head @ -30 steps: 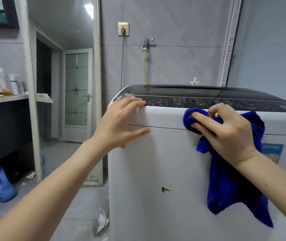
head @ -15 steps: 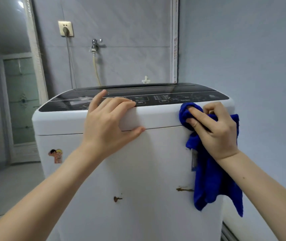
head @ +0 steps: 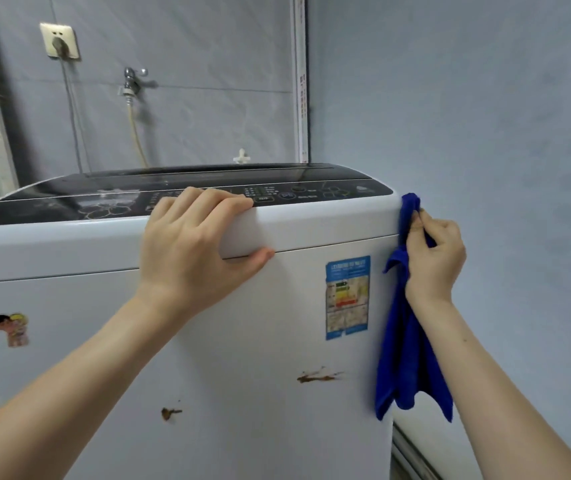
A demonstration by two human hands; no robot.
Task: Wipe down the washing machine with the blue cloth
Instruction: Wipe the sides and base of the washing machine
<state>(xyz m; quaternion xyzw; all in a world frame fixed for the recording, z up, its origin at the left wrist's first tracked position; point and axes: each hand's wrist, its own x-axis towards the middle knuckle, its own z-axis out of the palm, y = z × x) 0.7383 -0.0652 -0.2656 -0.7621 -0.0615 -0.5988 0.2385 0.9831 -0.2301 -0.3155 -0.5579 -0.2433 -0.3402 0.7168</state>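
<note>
Head view: a person faces a white top-loading washing machine (head: pixel 208 375) that stands close to the wall (head: pixel 485 133) on its right side.
Left hand: the left hand (head: pixel 194 251) grips the machine's top front edge, fingers curled over it just beside the control panel (head: pixel 294 194) and thumb pressed under the seam of the top band. It looks like a bracing hold.
Right hand: the right hand (head: pixel 435 258) is clamped on the blue cloth (head: pixel 405 358), pinching a bunched fold against the machine's top right front corner.
Cloth: the upper part is pressed to the corner edge. The rest hangs loose down the right front edge, past the energy label (head: pixel 347 297).
Done, as judged: the white top band looks clean, and the cloth at its right end suggests that strip is covered. No surface shows plainly where it has been wiped.
Left to do: two brown smears mark the front panel, one (head: pixel 318 376) below the label and one (head: pixel 170 413) lower, near the middle. The dark lid, the control panel, the rest of the front and the sides also look due.
Progress: early to middle, by this reading.
Next move: probably down the right front edge or into the narrow gap by the wall, where the hanging cloth may bunch or snag.
Care: the label and the cartoon sticker (head: pixel 12 328) near the left front edge could lift under hard rubbing.
</note>
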